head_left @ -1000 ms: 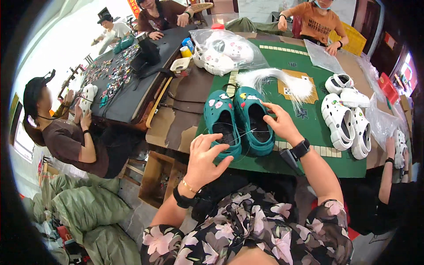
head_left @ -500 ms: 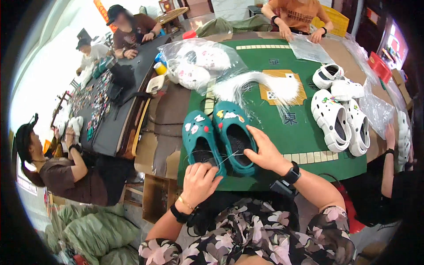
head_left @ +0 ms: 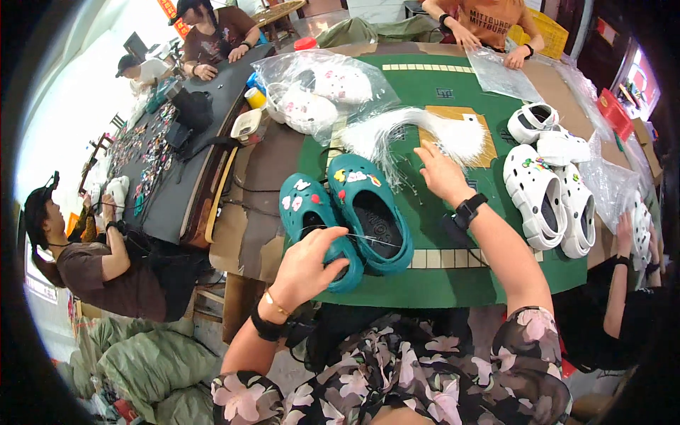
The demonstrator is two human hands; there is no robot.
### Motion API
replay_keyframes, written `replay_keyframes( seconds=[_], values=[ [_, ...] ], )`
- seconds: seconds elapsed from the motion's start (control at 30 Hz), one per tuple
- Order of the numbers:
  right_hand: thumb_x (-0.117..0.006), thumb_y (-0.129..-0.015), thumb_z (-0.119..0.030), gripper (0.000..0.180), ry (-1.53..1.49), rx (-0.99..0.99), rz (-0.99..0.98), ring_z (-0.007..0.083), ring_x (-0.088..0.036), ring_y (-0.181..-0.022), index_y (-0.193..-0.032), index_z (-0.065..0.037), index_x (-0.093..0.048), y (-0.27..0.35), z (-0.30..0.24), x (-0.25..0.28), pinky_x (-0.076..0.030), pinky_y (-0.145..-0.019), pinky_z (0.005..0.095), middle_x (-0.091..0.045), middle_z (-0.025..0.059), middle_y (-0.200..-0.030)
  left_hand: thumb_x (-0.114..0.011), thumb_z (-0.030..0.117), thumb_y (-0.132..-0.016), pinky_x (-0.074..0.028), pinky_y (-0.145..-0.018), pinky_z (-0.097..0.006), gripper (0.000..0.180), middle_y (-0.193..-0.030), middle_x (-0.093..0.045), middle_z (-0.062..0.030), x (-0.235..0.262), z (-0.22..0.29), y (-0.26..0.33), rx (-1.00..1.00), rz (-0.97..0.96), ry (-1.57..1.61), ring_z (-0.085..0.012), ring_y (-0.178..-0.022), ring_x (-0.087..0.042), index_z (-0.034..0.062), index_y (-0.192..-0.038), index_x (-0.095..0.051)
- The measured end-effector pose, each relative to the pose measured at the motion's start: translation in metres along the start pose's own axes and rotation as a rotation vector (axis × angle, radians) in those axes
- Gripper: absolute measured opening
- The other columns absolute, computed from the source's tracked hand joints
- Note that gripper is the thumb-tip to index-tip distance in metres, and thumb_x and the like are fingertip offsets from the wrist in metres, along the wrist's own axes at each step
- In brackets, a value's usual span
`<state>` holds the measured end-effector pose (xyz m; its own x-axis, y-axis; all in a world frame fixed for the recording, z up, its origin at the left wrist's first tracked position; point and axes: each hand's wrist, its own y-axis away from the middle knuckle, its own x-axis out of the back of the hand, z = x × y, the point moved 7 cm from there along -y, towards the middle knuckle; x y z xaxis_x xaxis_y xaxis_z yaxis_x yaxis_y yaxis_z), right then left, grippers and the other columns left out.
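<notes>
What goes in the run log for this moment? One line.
left hand: grips heel of teal foam clogs | right hand: reaching into white plastic tie bundle | green felt table

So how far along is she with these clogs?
Done: white clogs lie paired at the right, charms on. In hand: the left hand grips the heel of the teal clogs, a thin strand across them; the right hand reaches the white tie bundle. Left: bagged clogs wait.

Left hand [head_left: 308, 265] on teal clogs [head_left: 347, 219], right hand [head_left: 440, 173] at white ties [head_left: 411, 138]
</notes>
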<state>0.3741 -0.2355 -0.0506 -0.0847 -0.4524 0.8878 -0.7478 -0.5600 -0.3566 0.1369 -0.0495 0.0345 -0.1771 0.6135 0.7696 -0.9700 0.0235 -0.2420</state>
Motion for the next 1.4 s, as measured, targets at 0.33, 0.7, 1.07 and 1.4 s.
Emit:
replay_keyframes(
  seconds=[0.33,0.7,1.07,1.4],
  values=[
    [-0.056,-0.087,-0.018,0.015,-0.25,-0.13,0.043,0.0319,-0.065,-0.076,-0.088,-0.005,-0.065,-0.003,0.007,0.025,-0.05,-0.067,0.0391,-0.067,0.0132,-0.078,-0.078,0.028,-0.062,-0.041,-0.089,-0.04,0.054,-0.134,-0.047,-0.0098,-0.039,0.047,-0.001,-0.418,-0.018,-0.482,-0.0257,-0.11,-0.05,0.0118,-0.11,-0.059],
    [-0.061,-0.085,-0.02,0.02,-0.39,-0.119,0.134,0.0276,-0.064,-0.066,-0.087,-0.001,-0.067,-0.01,0.013,0.093,-0.047,-0.061,0.0359,-0.065,0.0159,-0.074,-0.072,0.025,-0.073,-0.043,-0.076,-0.041,0.025,-0.085,-0.055,-0.009,-0.044,0.041,-0.033,-0.354,-0.096,-0.309,-0.0296,-0.084,-0.054,0.0059,-0.08,-0.058],
    [-0.063,-0.086,-0.011,0.013,-0.354,-0.034,0.279,0.0156,-0.057,-0.062,-0.087,0.002,-0.066,0.018,-0.003,0.127,-0.045,-0.06,0.0273,-0.064,0.0094,-0.071,-0.074,0.021,-0.078,-0.048,-0.075,-0.04,0.032,-0.09,-0.06,-0.0132,-0.009,0.017,-0.032,-0.181,0.098,-0.18,-0.033,-0.086,-0.059,0.003,-0.101,-0.059],
    [-0.06,-0.082,-0.015,0.015,-0.382,-0.131,0.041,0.0297,-0.063,-0.059,-0.079,-0.002,-0.067,0.046,-0.036,0.126,-0.048,-0.057,0.0356,-0.062,0.0172,-0.068,-0.051,0.023,-0.098,-0.05,-0.071,-0.025,0.036,-0.113,-0.061,-0.0071,-0.084,0.051,-0.027,0.428,-0.203,1.059,-0.0131,-0.09,-0.061,-0.0001,-0.126,-0.051]
  ],
)
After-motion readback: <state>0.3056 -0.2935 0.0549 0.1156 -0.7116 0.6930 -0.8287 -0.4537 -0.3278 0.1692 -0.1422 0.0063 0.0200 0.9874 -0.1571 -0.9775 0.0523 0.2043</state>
